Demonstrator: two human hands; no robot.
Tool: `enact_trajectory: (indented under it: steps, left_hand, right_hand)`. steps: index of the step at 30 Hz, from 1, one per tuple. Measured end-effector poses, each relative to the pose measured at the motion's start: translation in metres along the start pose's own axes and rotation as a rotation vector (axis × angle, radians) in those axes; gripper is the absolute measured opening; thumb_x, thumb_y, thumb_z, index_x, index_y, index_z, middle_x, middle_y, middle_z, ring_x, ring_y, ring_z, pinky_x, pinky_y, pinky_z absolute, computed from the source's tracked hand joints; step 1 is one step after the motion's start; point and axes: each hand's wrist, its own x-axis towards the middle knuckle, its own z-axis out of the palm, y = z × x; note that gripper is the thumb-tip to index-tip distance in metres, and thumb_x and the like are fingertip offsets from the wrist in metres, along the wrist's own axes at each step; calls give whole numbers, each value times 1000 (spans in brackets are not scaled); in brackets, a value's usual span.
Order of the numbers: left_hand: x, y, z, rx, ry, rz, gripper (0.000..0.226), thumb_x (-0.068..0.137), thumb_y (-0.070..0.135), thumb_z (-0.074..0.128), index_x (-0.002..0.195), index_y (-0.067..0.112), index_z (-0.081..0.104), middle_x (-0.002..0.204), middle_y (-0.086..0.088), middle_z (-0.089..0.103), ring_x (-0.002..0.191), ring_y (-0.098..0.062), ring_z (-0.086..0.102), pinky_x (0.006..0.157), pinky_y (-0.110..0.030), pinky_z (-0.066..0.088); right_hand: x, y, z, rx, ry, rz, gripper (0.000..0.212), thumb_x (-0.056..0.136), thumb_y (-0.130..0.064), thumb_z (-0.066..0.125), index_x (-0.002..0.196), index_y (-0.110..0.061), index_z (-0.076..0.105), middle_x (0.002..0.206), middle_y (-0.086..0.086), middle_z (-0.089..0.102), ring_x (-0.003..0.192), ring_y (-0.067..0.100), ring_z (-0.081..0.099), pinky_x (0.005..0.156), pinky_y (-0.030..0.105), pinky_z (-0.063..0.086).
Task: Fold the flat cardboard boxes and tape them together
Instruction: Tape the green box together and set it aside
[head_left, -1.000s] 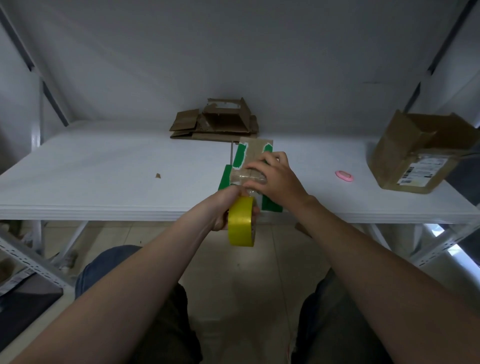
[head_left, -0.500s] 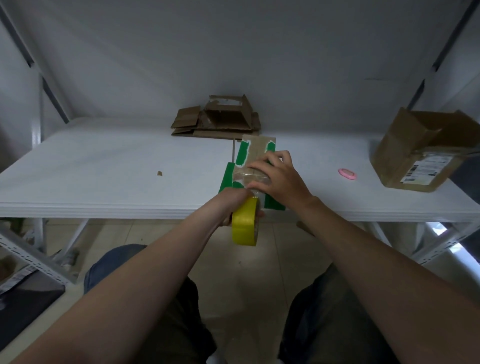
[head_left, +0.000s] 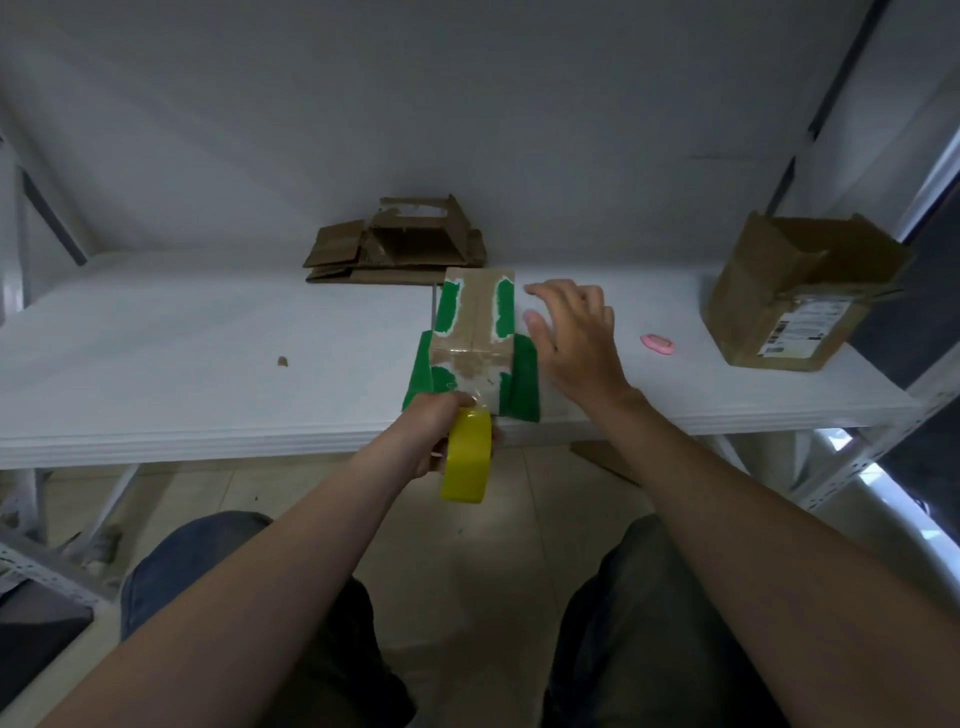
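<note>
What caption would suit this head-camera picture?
Left hand holds a yellow tape roll at a green-and-brown cardboard box on a white table; right hand hovers open beside it.

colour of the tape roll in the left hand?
Yellow. The yellow roll of tape is gripped by the left hand at the table's front edge; the head view, the only one, shows it.

right hand (head_left: 576, 343) lifted off green box (head_left: 475, 332), now hovering just beside it
</note>
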Motion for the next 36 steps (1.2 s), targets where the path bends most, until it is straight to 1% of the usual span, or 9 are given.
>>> enact_trajectory:
  steps: [3,7,10,15,18,23,29,32,36]
  left_hand:
    - [5,-3,3,16,20,-4,35,99,39,53,123,14,59,99,-11,78,101,-34,73,89,-43,55]
    - [9,-1,6,11,13,-31,30,103,36,48,117,14,62,95,-10,78,103,-33,72,83,-37,53]
    - [10,2,9,26,33,-49,31,102,36,48,117,13,63,96,-11,78,107,-34,71,93,-41,52]
    - [13,4,14,7,50,-75,28,102,34,48,109,13,66,93,-11,78,88,-29,73,74,-32,53]
    - [13,6,17,2,57,-75,27,103,33,48,107,13,65,89,-10,79,79,-26,73,66,-30,50]
    - [13,6,20,13,68,-79,28,103,33,48,106,12,66,88,-11,78,84,-29,73,75,-33,53]
    - [0,6,20,12,69,-54,20,102,28,48,96,15,62,90,-11,78,87,-31,75,72,-32,53]
    - [-4,3,20,-8,73,-48,18,102,28,48,98,16,62,99,-14,78,105,-35,72,77,-34,52]
    - [-8,1,20,3,60,-40,24,100,29,49,111,13,64,110,-17,75,107,-38,70,82,-41,55]
  right_hand:
    - [-4,44,-9,-110,-39,188,33,102,-26,45,132,-19,58,134,4,58,121,27,43,93,41,33]
    - [-13,102,-19,-317,-408,469,41,103,-22,40,141,-14,50,144,9,48,130,35,36,102,49,33]
    - [-13,129,-21,-370,-578,592,42,99,-19,38,139,-13,47,142,9,41,134,37,30,107,51,30]
    - [-5,153,-13,-290,-689,643,52,98,-17,37,150,-17,35,156,7,27,145,37,20,113,55,23]
    - [-8,162,-4,-290,-600,600,46,100,-15,37,145,-13,42,149,11,38,138,38,31,109,52,31]
    - [-19,150,8,-171,-349,389,19,90,-1,52,101,-2,68,106,19,62,102,40,56,84,42,50]
    - [-30,117,15,90,-335,492,18,92,0,48,83,2,64,86,17,62,84,31,57,65,31,33]
    - [-27,81,3,491,-216,668,16,93,-7,52,90,-6,69,88,11,67,82,23,57,65,26,38]
    - [-29,28,-22,912,-211,717,30,102,-7,52,130,-11,61,112,6,73,84,18,66,64,25,50]
